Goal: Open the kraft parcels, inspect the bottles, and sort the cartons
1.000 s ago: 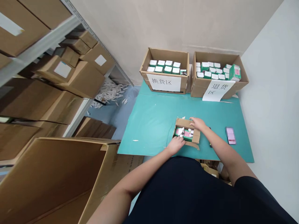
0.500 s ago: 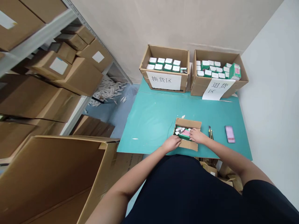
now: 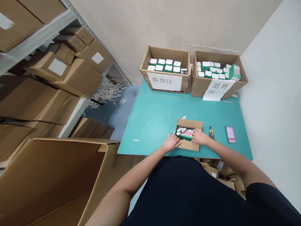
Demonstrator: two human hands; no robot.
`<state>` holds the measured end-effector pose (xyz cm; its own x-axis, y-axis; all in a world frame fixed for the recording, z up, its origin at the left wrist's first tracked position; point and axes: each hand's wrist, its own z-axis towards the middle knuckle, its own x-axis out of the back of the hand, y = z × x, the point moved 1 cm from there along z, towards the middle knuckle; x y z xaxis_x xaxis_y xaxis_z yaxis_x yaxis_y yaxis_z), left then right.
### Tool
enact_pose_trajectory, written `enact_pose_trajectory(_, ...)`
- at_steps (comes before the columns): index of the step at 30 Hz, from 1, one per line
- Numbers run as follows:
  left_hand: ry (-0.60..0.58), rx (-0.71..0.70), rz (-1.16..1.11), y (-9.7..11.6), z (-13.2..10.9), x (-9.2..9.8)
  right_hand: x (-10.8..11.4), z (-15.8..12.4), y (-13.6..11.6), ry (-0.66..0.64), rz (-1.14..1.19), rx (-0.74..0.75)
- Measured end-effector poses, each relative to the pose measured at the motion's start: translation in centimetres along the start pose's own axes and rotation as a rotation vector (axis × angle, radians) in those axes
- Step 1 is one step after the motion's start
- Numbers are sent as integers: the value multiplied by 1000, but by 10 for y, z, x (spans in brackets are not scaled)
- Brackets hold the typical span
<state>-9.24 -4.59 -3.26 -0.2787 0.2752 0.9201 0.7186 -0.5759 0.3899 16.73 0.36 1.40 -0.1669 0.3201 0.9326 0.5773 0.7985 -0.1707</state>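
In front of me on the table lies a small cardboard box [image 3: 189, 145] with its flaps folded out. Inside it is a green and pink product box [image 3: 186, 137], with a crumpled silver-white piece [image 3: 180, 131] on its left end. My left hand [image 3: 171, 142] grips the product box at its near left corner, fingers bent over the edge. At the opposite end, my right hand [image 3: 198, 137] has its fingers closed on the product box's right side. Its fingertips are partly hidden. Right of that hand lies a yellow and black utility knife [image 3: 212, 133].
A phone [image 3: 230, 134] lies at the right of the green table [image 3: 152, 116]. Two labelled cartons, a left one [image 3: 164, 82] and a right one [image 3: 197, 88], hold several green-white boxes at the back. A large open carton [image 3: 58, 175] stands left, near loaded shelves [image 3: 42, 34].
The product box's green near side shows more now, as if slightly raised or tilted. My left hand has shifted a little, its thumb more spread. The right hand stays on the box.
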Motion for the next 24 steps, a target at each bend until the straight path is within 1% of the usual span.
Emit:
enact_pose_trajectory(3, -7, 5, -8, -1, -3, -2, 10, -9, -1, 85, 24, -6)
enact_pose_trajectory(5, 10, 5, -24, 0, -4, -5, 13, -20, 2, 111, 52, -38)
enact_pose_trajectory(7, 29, 18, -39, 0, -4, -7, 11, -36, 7, 87, 59, -93)
enact_pose_trajectory(10, 44, 34, -70, 1, -3, -10, 3, -56, 13, -7, 36, -216)
enact_pose_trajectory(13, 53, 43, -100, 1, -1, -13, -2, -57, 9, -70, 27, -294)
enact_pose_trajectory(15, 45, 46, -95, 1, 0, -14, -1, -45, 1, -84, 41, -297)
enact_pose_trajectory(17, 32, 41, -78, 1, 1, -15, 3, -24, -9, -106, 73, -307)
enact_pose_trajectory(20, 36, 38, -72, 2, 2, -15, 8, 13, -21, -148, 108, -378)
enact_pose_trajectory(24, 58, 61, -96, 3, 5, -16, 6, 54, -28, -183, 99, -453)
